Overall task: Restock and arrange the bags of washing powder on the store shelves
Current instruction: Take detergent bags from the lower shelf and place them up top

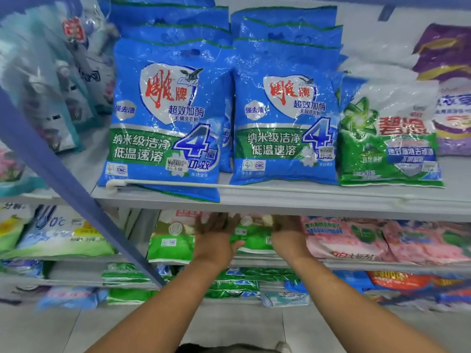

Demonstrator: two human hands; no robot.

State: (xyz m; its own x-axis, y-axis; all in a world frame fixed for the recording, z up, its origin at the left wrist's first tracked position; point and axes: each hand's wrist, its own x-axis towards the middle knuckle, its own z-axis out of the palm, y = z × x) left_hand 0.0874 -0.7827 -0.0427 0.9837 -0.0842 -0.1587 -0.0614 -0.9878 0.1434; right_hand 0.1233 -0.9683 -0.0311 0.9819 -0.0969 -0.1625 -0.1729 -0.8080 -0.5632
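Green bag (pixel 254 238) between both flat, blurred hands, under blue bags' shelf (pixel 280 200).

Both bare forearms extend forward and upward, roughly parallel. Left hand (pixel 216 234), fingers straight and spread, thumb out to the side. Right hand (pixel 286 231), fingers blurred, posture indistinct.

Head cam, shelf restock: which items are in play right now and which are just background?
In play:
left hand
right hand
green bag between the hands

Background:
blue bags on the upper shelf
green-and-white bag beside them
pink bags right of the hands
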